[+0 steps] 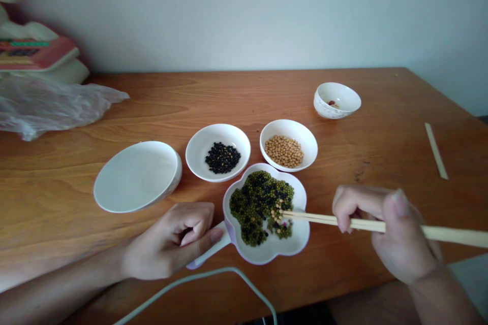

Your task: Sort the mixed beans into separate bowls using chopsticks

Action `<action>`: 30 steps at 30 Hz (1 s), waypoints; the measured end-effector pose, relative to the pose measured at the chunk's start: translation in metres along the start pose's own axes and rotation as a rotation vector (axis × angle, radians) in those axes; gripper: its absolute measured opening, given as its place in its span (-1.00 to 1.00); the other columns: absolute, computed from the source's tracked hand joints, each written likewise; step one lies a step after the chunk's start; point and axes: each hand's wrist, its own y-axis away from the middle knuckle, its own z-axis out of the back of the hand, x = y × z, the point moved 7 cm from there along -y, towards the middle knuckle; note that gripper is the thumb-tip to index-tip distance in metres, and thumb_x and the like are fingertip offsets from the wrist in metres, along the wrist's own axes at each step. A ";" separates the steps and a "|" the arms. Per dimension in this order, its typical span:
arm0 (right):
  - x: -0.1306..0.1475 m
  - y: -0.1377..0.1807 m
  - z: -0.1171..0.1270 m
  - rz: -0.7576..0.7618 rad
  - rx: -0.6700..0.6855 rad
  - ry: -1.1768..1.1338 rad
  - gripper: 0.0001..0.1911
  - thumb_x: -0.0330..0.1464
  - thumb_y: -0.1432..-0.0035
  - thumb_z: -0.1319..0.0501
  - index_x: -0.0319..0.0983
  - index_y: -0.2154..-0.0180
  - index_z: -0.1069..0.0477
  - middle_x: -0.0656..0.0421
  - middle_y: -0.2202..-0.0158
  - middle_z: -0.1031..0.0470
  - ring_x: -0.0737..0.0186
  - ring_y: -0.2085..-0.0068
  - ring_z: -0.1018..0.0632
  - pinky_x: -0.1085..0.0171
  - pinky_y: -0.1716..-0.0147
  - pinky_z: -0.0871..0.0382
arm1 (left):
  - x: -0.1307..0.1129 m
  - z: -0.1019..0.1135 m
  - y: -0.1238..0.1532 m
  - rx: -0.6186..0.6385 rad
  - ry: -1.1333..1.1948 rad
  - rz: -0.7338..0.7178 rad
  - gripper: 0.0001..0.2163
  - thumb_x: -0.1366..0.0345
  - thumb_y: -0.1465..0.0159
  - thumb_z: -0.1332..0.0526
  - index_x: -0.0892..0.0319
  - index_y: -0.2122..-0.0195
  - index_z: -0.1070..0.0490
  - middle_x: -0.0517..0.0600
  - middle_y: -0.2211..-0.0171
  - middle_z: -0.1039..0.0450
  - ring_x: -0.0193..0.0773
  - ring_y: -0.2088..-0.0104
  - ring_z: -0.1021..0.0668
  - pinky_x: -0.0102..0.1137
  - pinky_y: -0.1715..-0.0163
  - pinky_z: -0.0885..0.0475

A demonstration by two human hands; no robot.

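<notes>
A flower-shaped white dish (pixel 295 244) with a handle sits near the table's front edge, holding mixed green, black and yellow beans (pixel 259 203). My left hand (pixel 171 246) is curled on the dish's handle (pixel 208 254). My right hand (pixel 385 228) grips a pair of wooden chopsticks (pixel 324 219), whose tips rest among the yellow beans in the dish. Behind it stand a white bowl of black beans (pixel 218 152) and a white bowl of yellow beans (pixel 288 144).
An empty white bowl (pixel 137 176) lies tilted at the left. A small patterned bowl (pixel 337 100) stands at the back right. A crumpled plastic bag (pixel 49 106) lies far left, a paper chopstick sleeve (pixel 436 151) at the right. A pale cable (pixel 213 279) crosses the front edge.
</notes>
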 end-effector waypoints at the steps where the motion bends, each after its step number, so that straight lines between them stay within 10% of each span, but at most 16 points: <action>1: -0.001 0.000 0.000 -0.004 -0.006 -0.010 -0.18 0.16 -0.41 0.35 -0.15 0.50 -0.42 0.15 0.53 -0.39 0.19 0.48 -0.40 0.16 0.42 -0.17 | 0.000 0.000 0.000 0.001 0.007 0.001 -0.62 0.54 -0.39 -0.17 0.13 0.49 -0.02 -0.16 0.53 -0.22 -0.44 0.53 -0.30 -0.51 0.51 -0.27; 30: 0.000 -0.001 -0.013 -0.046 0.125 -0.146 -0.19 0.19 -0.40 0.31 -0.18 0.50 -0.39 0.19 0.51 -0.38 0.25 0.46 -0.41 0.19 0.40 -0.16 | -0.005 -0.002 -0.005 0.002 0.046 -0.012 -0.61 0.59 -0.39 -0.17 0.14 0.48 -0.02 -0.17 0.54 -0.22 -0.46 0.52 -0.31 -0.54 0.50 -0.29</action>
